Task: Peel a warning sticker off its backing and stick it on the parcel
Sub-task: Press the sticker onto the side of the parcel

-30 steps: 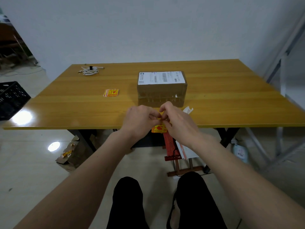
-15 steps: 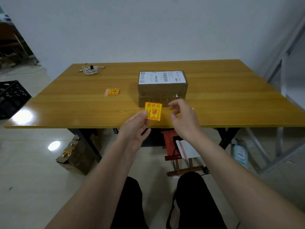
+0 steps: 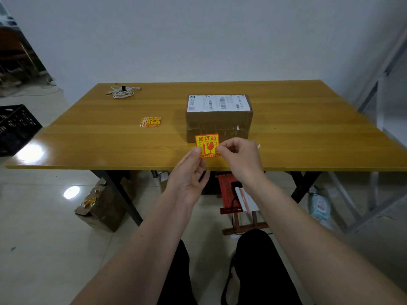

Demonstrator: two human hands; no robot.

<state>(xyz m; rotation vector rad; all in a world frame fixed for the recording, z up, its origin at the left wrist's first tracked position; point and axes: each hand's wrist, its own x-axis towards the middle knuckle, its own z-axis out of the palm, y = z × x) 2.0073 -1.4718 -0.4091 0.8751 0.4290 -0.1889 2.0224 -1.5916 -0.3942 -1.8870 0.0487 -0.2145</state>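
A yellow and red warning sticker [image 3: 207, 144] is held upright above the table's near edge, just in front of the parcel. My left hand [image 3: 189, 179] pinches its lower left corner. My right hand [image 3: 240, 158] pinches its right edge. The parcel [image 3: 219, 122] is a brown cardboard box with a white shipping label on top, standing mid-table. A small stack of the same stickers [image 3: 150, 122] lies flat on the table to the parcel's left. A sliver of white paper [image 3: 259, 146] shows behind my right hand.
The wooden table [image 3: 88, 146] carries a coiled white cable [image 3: 122, 92] at its far left. A black crate [image 3: 15, 128] stands on the floor at left. Under the table are a cardboard box [image 3: 103, 205] and a red rack [image 3: 229, 192]. A metal frame [image 3: 378, 106] rises at right.
My hands rose from below the table edge to in front of the parcel. The sticker turned face-up toward me in my left hand, and my right hand came back onto its right edge.
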